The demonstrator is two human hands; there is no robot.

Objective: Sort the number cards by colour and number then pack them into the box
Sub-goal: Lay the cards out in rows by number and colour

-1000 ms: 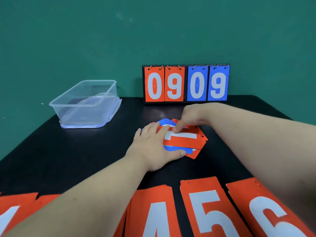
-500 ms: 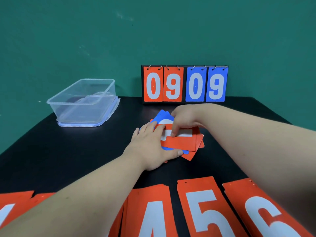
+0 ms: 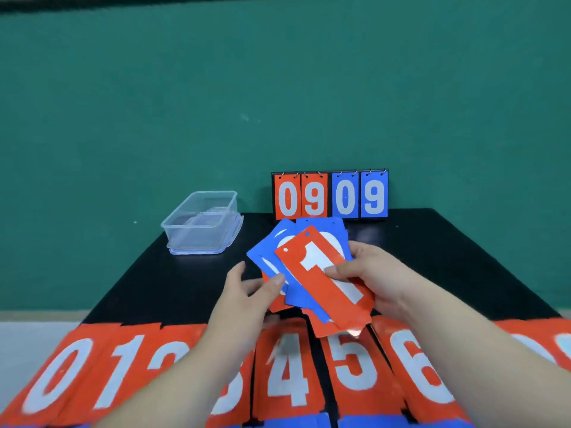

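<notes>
Up it comes! The pile (image 3: 312,273) lay flat on the worktop (image 3: 173,282) under both palms a second ago, and now it's fanned in the air. The right hand (image 3: 380,279) has its grip pinching the pile, thumb across the red 1 card (image 3: 327,282) on top. The left hand (image 3: 247,301) pinches its blue left edge, thumb above, fingers beneath. Below lies the sorted red row (image 3: 287,366); the box (image 3: 200,223) sits back left.

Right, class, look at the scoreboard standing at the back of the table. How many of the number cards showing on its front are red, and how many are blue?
Red scoreboard cards: 2 (0 and 9)
Blue scoreboard cards: 2 (0 and 9)
Total: 4
</notes>
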